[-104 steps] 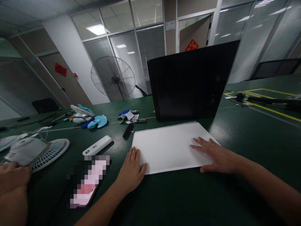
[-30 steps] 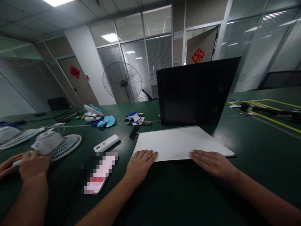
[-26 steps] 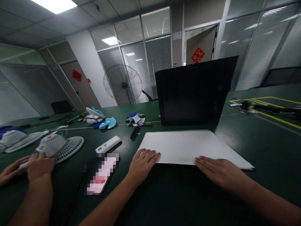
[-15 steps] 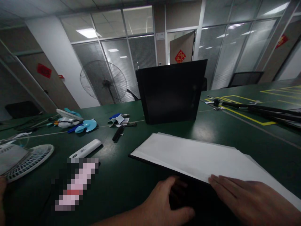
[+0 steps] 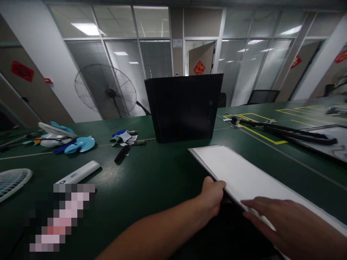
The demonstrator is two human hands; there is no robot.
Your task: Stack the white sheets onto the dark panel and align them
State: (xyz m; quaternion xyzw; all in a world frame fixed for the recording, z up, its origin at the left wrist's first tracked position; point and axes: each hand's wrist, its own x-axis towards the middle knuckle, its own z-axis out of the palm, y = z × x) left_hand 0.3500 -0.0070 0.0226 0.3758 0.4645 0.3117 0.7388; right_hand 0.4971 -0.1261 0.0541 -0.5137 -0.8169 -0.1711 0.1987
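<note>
A stack of large white sheets (image 5: 252, 173) on a thin black backing is tilted at the lower right in the head view. My left hand (image 5: 213, 196) is closed around its left edge, thumb on top and fingers underneath. Lower along that same edge is my right hand (image 5: 295, 224), its fingers over the white surface and its thumb at the rim. What lies beneath the backing is too dark to make out. Beyond the sheets a black box-like panel (image 5: 185, 108) stands upright on the green table (image 5: 162, 169).
To the left lie a white elongated device (image 5: 78, 173), a blurred pink item (image 5: 63, 220), a white fan grille (image 5: 13, 180) and blue fan blades (image 5: 84, 144). A black knife-like item (image 5: 121, 154) is near the middle. Black rods (image 5: 295, 133) lie at the right.
My left hand has gone from open below the sheets to gripping their edge. The sheets have swung round, their far end now further right. The view has turned slightly right.
</note>
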